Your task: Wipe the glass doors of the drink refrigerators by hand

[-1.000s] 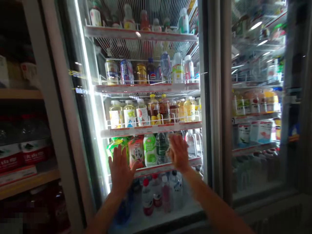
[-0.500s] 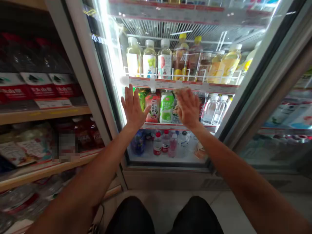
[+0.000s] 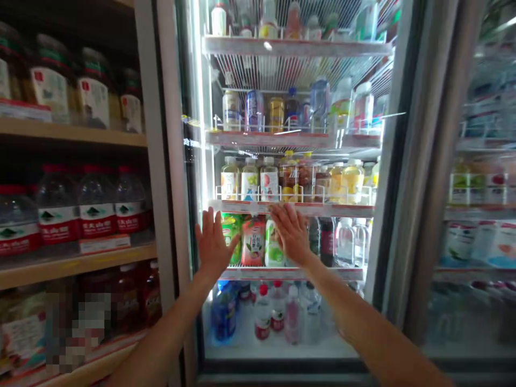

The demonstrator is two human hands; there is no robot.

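Both my hands are raised with fingers stretched out in front of a lit drinks cooler. My left hand is spread flat near the cooler's left edge, over a green bottle. My right hand is spread in front of the same shelf, beside a red-labelled bottle and a green-and-white bottle. Neither hand holds anything. I cannot tell whether the palms touch glass. Dark bottles and clear water bottles stand to the right on that shelf.
Wire shelves above carry juice bottles and cans. Small bottles stand on the cooler floor. Wooden shelves at the left hold large water bottles and jars. A second glass-door cooler stands at the right.
The view has risen and swung, so upper shelves show again and my legs are out of sight. Both hands stay spread at the same shelf; the right one sits closer to the left.
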